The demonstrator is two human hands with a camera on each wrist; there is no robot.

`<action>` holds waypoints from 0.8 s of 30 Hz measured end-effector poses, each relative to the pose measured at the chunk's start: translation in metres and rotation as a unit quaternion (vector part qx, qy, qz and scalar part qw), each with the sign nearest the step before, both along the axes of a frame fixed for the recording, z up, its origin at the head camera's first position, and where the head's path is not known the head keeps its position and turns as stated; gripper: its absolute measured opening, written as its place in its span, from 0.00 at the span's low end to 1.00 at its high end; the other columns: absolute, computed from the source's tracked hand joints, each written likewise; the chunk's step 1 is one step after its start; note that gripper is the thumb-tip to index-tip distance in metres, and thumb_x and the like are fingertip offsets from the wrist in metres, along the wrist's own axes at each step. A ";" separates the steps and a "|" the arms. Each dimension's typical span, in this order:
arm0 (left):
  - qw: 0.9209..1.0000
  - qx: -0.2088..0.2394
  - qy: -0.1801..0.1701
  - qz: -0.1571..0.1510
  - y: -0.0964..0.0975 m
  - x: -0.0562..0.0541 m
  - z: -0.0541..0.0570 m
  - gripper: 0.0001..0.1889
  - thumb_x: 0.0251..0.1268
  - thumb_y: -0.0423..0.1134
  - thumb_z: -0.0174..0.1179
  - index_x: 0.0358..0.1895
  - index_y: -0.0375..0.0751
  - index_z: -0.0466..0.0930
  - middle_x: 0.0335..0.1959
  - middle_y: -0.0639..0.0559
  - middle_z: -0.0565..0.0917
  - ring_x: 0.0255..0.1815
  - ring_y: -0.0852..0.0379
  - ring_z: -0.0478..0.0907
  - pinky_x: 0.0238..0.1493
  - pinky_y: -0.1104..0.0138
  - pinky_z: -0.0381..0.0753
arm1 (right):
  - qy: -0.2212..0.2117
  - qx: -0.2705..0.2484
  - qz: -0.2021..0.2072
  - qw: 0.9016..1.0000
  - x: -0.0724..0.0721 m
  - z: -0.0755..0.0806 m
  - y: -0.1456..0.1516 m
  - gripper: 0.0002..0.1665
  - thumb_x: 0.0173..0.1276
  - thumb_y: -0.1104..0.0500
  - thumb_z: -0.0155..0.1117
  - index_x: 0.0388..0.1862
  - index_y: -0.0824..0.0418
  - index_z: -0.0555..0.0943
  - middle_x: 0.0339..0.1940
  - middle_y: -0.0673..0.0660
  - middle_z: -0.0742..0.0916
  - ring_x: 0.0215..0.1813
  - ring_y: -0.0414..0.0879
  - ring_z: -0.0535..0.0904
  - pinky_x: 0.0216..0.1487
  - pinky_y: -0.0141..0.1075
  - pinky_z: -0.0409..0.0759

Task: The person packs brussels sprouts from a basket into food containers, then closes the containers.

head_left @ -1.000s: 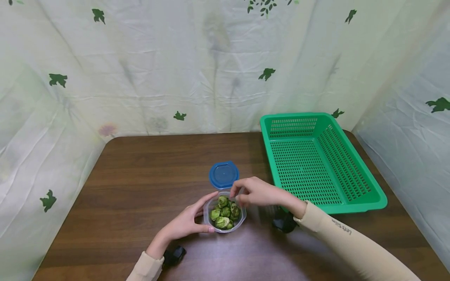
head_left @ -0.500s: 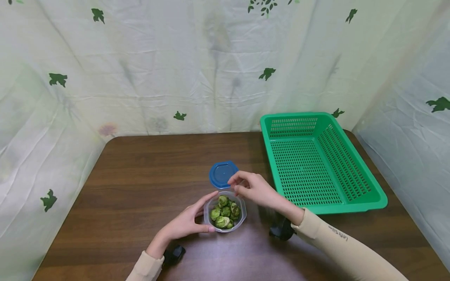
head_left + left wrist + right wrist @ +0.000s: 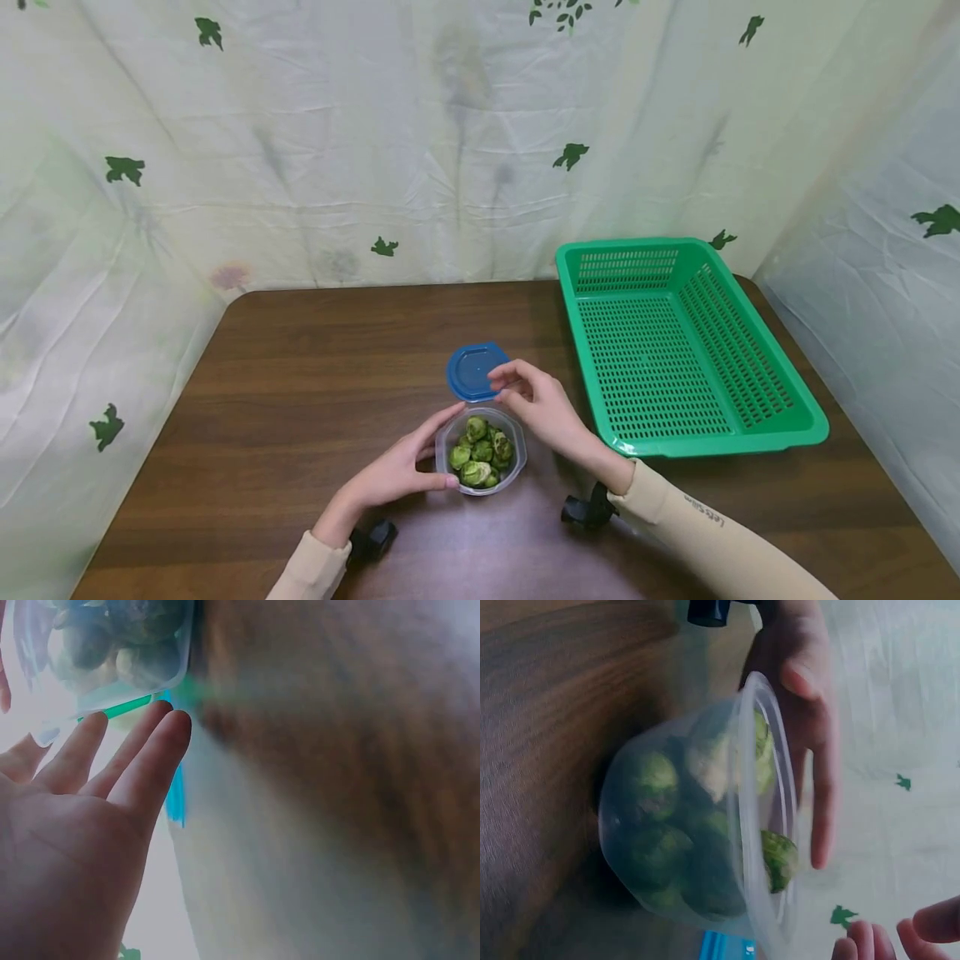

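Observation:
A clear plastic bowl [image 3: 446, 467] stands on the table with several Brussels sprouts [image 3: 481, 452] inside, also visible through its wall in both wrist views. My left hand [image 3: 397, 467] spans its left side, thumb and index finger at the rim. In the left wrist view the other fingers [image 3: 154, 761] reach out fairly straight beside the bowl. Above the bowl's far right rim hovers my right hand [image 3: 542, 408], its fingers loosely bent; nothing shows between them. Just behind the bowl lies a blue lid [image 3: 472, 372], its right edge partly covered by the right fingertips.
A large green perforated basket [image 3: 652, 367] stands on the right of the brown wooden table [image 3: 322, 367], with no contents visible. Pale curtains [image 3: 300, 150] with leaf prints hang behind and at the sides. Black cameras are strapped to both wrists.
My right hand has lifted away from the bowl's far right rim, moving back toward the blue lid. The left hand, bowl and sprouts stay in place.

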State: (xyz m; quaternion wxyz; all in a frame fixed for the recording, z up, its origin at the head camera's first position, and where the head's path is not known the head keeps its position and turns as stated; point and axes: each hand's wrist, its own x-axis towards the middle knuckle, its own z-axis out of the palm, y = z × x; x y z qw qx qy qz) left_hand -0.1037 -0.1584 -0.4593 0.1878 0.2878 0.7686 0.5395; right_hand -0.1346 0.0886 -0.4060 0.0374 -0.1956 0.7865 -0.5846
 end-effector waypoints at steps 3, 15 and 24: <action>1.000 0.006 0.008 0.001 0.001 -0.003 0.003 0.42 0.63 0.37 0.64 0.76 0.45 0.47 0.74 0.44 0.55 0.70 0.46 0.59 0.64 0.58 0.67 | -0.005 -0.014 -0.020 1.000 0.002 -0.004 -0.003 0.14 0.66 0.71 0.57 0.50 0.67 0.78 0.43 0.59 0.84 0.45 0.52 0.82 0.46 0.38 0.81; 0.995 0.009 0.029 0.093 0.004 -0.023 0.016 0.34 0.70 0.37 0.56 0.74 0.34 0.51 0.71 0.37 0.60 0.67 0.38 0.63 0.65 0.47 0.63 | -0.040 -0.068 -0.086 0.993 -0.010 -0.031 -0.011 0.17 0.66 0.73 0.55 0.54 0.72 0.74 0.53 0.71 0.79 0.54 0.63 0.76 0.56 0.49 0.75; 0.987 -0.012 0.013 0.160 0.004 -0.041 0.014 0.31 0.72 0.38 0.55 0.72 0.30 0.54 0.70 0.33 0.61 0.68 0.37 0.62 0.66 0.46 0.61 | -0.106 -0.106 -0.113 0.982 -0.025 -0.041 -0.012 0.19 0.69 0.73 0.51 0.59 0.74 0.71 0.58 0.72 0.75 0.60 0.65 0.71 0.60 0.51 0.72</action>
